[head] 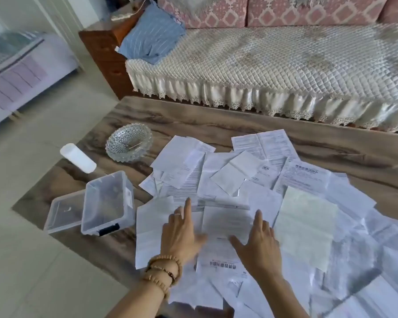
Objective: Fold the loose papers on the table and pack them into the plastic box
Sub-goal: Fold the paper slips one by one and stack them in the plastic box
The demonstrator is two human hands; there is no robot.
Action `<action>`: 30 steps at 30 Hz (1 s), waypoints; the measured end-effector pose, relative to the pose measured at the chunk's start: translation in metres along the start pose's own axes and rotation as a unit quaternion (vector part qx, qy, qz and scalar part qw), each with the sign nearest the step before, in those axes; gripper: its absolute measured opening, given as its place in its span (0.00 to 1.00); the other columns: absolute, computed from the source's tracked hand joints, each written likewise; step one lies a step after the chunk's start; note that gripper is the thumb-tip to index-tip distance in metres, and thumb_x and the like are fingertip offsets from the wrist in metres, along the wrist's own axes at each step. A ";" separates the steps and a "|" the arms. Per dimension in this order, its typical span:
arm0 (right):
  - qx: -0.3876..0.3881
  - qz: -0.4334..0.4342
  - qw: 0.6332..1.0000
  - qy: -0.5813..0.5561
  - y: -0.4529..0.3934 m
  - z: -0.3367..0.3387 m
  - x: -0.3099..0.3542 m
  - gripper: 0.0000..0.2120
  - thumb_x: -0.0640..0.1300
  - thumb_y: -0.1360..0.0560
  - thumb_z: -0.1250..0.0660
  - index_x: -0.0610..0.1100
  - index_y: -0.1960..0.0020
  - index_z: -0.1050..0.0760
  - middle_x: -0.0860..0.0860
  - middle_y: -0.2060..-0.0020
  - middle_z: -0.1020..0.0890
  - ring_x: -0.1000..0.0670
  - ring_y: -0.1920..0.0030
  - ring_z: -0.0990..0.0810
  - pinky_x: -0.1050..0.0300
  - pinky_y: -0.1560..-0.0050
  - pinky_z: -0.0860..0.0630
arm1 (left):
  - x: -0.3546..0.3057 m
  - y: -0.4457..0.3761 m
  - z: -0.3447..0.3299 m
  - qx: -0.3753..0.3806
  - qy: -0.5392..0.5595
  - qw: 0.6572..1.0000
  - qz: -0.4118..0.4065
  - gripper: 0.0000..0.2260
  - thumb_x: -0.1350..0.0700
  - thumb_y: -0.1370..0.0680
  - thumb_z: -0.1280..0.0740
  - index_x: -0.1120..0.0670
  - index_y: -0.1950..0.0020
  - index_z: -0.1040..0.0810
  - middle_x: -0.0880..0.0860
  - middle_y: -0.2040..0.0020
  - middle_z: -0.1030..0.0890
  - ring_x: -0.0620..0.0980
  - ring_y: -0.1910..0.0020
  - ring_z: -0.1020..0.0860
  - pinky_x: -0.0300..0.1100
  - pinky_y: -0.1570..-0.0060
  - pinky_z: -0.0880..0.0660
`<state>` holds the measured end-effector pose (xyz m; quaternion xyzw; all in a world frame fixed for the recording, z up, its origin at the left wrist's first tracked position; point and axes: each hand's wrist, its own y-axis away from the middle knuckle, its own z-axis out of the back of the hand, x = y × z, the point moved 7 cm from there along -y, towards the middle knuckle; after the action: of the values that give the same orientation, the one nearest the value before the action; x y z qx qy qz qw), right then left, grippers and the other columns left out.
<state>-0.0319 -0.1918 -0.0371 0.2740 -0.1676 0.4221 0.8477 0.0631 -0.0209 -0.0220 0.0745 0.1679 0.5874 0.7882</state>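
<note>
Both hands lie spread over the paper pile at the near edge of the table: the left hand (182, 235) with fingers straight and flat on a printed sheet (225, 228), a beaded bracelet (162, 271) wound round its wrist, and the right hand (259, 239) likewise flat and wide on the same sheet, holding nothing. Under and around them the loose papers (246, 180) cover the near and right part of the wood-grain table (331, 143), overlapping at all angles (some printed, some blank, a few creased). Among them, right of the right hand, lies a pale greenish sheet (306, 226).

Left of the pile stands the clear plastic box (108, 203), open and with no paper in it, a dark latch on its near side; its lid (63, 212) lies just beside it on the left. Farther back sit a white bottle (77, 157) on its side and a cut-glass dish (129, 142). Beyond the table runs a sofa (262, 63) with a quilted cream cover, a blue striped cloth (151, 40) on its left end.
</note>
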 end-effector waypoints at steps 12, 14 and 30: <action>-0.123 0.065 0.974 -0.177 -0.022 -0.034 -0.023 0.10 0.43 0.29 0.32 0.46 0.50 0.30 0.51 0.61 0.21 0.44 0.54 0.22 0.50 0.52 0.30 | -0.023 -0.050 -0.028 -0.078 0.428 0.893 -0.118 0.11 0.59 0.26 0.26 0.47 0.47 0.20 0.48 0.54 0.21 0.44 0.58 0.24 0.27 0.68 0.32; -0.135 0.061 0.918 -0.368 -0.005 -0.022 -0.021 0.05 0.36 0.29 0.30 0.42 0.55 0.23 0.50 0.65 0.18 0.45 0.61 0.20 0.53 0.59 0.24 | -0.015 -0.037 -0.014 -0.084 0.515 0.842 -0.137 0.06 0.60 0.25 0.28 0.48 0.57 0.18 0.47 0.59 0.18 0.44 0.66 0.24 0.32 0.71 0.31; -0.169 0.023 0.932 -0.319 0.115 -0.024 0.071 0.08 0.32 0.26 0.34 0.39 0.63 0.22 0.46 0.71 0.20 0.50 0.71 0.21 0.57 0.69 0.26 | 0.110 0.034 0.033 -0.023 0.546 0.829 -0.118 0.16 0.42 0.20 0.39 0.52 0.42 0.23 0.52 0.43 0.20 0.51 0.47 0.22 0.49 0.43 0.24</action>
<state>-0.0812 -0.0762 0.0176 0.2426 -0.5042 0.2978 0.7735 0.0714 0.0961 -0.0001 -0.2970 0.5649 0.4381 0.6331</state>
